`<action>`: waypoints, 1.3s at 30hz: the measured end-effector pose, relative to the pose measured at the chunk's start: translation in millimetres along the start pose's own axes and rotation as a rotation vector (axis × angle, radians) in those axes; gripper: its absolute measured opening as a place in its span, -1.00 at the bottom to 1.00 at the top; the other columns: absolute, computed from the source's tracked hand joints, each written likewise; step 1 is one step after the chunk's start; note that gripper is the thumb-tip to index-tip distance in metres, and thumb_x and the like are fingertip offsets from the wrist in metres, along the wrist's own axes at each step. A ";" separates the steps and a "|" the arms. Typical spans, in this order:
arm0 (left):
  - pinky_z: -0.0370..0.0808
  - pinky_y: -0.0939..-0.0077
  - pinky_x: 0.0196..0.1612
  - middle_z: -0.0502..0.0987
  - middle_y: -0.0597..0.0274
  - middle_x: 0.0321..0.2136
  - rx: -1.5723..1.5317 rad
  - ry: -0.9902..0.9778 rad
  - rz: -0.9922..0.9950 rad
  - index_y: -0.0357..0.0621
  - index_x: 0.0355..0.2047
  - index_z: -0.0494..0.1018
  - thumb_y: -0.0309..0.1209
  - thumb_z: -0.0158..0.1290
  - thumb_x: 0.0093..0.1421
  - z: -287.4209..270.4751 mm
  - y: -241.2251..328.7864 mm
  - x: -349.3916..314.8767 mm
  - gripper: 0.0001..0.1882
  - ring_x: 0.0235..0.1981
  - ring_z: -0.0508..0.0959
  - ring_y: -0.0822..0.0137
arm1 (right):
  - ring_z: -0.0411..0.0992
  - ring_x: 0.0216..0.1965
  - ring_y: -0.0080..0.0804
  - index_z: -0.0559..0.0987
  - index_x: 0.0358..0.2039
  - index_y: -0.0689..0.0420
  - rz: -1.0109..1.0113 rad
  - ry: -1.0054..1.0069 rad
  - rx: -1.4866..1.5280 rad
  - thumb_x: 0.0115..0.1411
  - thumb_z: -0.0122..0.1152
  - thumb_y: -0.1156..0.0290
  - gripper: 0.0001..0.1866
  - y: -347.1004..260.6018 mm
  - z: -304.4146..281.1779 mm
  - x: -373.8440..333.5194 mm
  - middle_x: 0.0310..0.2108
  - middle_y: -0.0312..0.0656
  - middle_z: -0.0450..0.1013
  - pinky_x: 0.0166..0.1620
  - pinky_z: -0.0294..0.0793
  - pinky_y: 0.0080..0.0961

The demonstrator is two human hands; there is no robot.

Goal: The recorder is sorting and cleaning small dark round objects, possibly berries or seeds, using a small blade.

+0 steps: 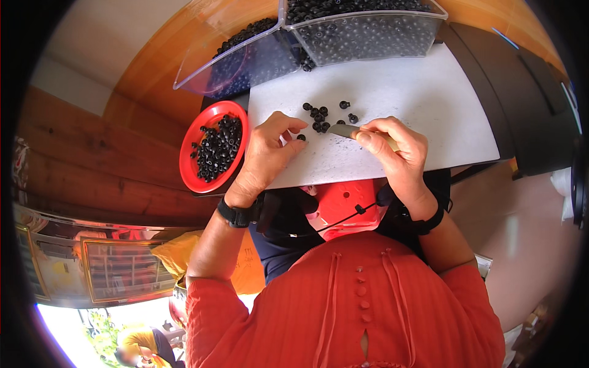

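Note:
My right hand (399, 150) is closed around the light handle of a small knife (343, 130). Its blade points left, toward a loose cluster of small round black plastic parts (319, 115) on the white board. My left hand (270, 153) is at the board's left side, fingers bent, with thumb and forefinger apart. One black part (301, 137) sits between those fingertips; whether they touch it I cannot tell. Two more black parts (345, 105) (353, 118) lie to the right of the cluster, beyond the blade.
A red plate (185, 156) heaped with black parts stands left of the white board (429, 116). At the back are two clear plastic bins (368, 43) (245, 52) full of such parts. Below the board's front edge is a red plastic object (346, 205). Another person (144, 346) appears at lower left.

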State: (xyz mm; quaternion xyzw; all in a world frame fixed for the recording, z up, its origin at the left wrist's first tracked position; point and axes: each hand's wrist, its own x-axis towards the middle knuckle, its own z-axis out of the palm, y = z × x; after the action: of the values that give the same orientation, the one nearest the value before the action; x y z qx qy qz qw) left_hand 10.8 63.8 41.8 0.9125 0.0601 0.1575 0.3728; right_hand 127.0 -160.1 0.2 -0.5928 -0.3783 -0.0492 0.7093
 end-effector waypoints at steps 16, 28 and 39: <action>0.53 0.18 -0.25 0.52 0.07 -0.38 0.345 0.197 0.200 -0.23 -0.40 0.56 -0.63 0.18 0.04 17.9 -7.2 -1.0 -0.91 -0.30 0.57 0.00 | 0.56 -0.43 -0.49 0.65 -0.31 0.31 -0.022 -0.021 -0.041 0.25 0.42 0.41 -0.80 6.8 4.1 -1.5 -0.45 -0.16 0.58 -0.35 0.51 -0.57; 0.52 0.20 -0.18 0.52 0.07 -0.37 0.490 0.161 0.229 -0.28 -0.33 0.60 -0.57 0.22 0.06 20.9 -5.9 9.6 -0.86 -0.24 0.56 0.02 | 0.55 -0.46 -0.49 0.65 -0.34 0.30 -0.018 -0.012 -0.078 0.23 0.44 0.42 -0.81 3.3 6.1 -0.3 -0.46 -0.16 0.59 -0.38 0.49 -0.57; 0.53 0.16 -0.20 0.48 0.06 -0.34 0.477 0.174 0.251 -0.25 -0.31 0.57 -0.57 0.21 0.06 24.0 4.8 -13.9 -0.85 -0.23 0.52 -0.01 | 0.50 -0.53 -0.32 0.62 -0.43 0.18 -0.162 -0.025 -0.328 0.18 0.44 0.37 -0.82 9.0 10.8 0.9 -0.51 -0.17 0.54 -0.45 0.43 -0.42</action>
State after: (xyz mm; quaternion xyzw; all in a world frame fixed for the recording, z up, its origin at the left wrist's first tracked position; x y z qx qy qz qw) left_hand 5.7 41.4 25.7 0.9578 0.0140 0.2616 0.1184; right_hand 127.1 -147.6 -6.4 -0.6685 -0.4207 -0.1597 0.5920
